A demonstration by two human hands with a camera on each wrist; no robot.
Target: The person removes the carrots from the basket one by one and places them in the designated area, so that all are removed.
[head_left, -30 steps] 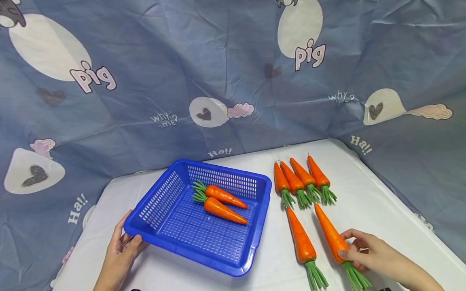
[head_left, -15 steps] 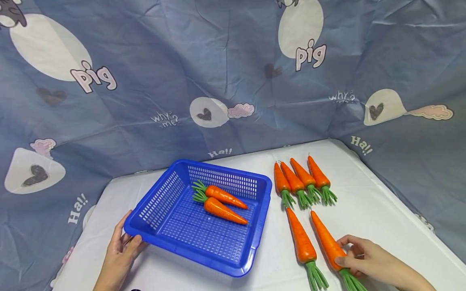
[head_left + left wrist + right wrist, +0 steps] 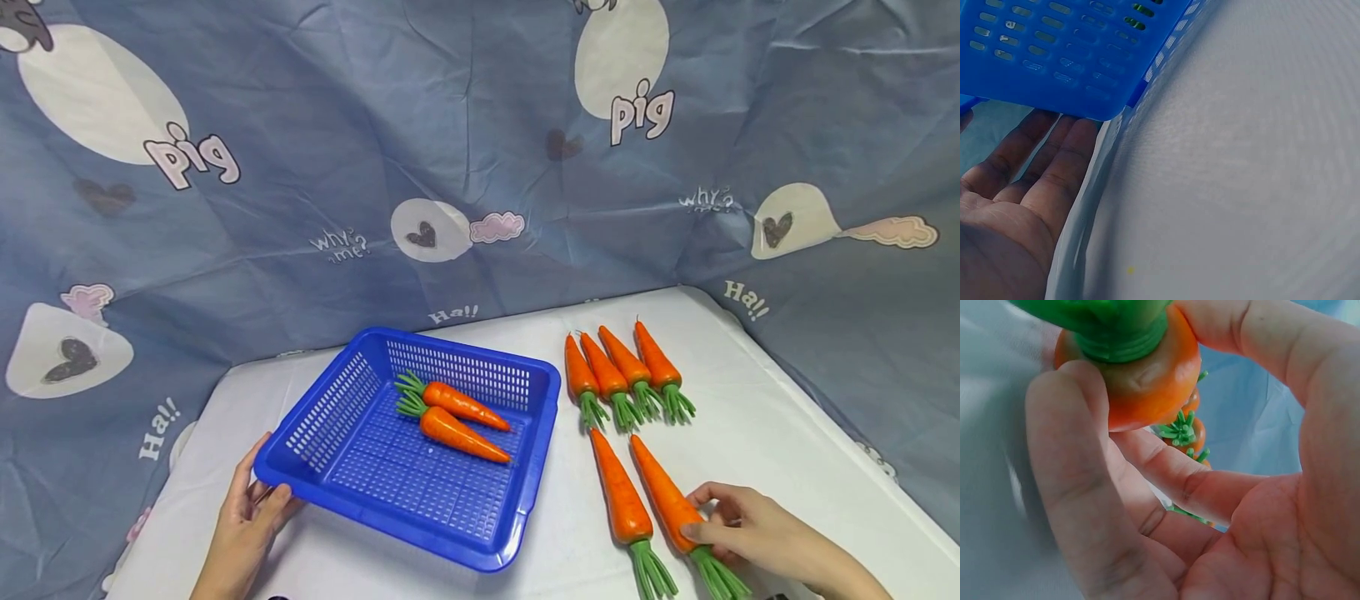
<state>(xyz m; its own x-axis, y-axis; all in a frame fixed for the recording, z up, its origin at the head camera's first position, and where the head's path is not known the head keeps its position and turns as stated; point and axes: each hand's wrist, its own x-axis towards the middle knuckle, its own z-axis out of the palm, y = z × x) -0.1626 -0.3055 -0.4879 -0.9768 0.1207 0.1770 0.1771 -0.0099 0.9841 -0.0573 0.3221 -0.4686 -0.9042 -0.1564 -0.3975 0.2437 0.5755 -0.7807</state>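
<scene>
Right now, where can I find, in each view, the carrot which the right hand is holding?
Head: the carrot is at lower right, pinched by the right hand.
Left wrist: it is not in this picture.
Right wrist: at the top, left of centre, seen from its green leafy end.
Shared landmark: the white tablecloth, which fills the right part of the left wrist view and the left side of the right wrist view.
</scene>
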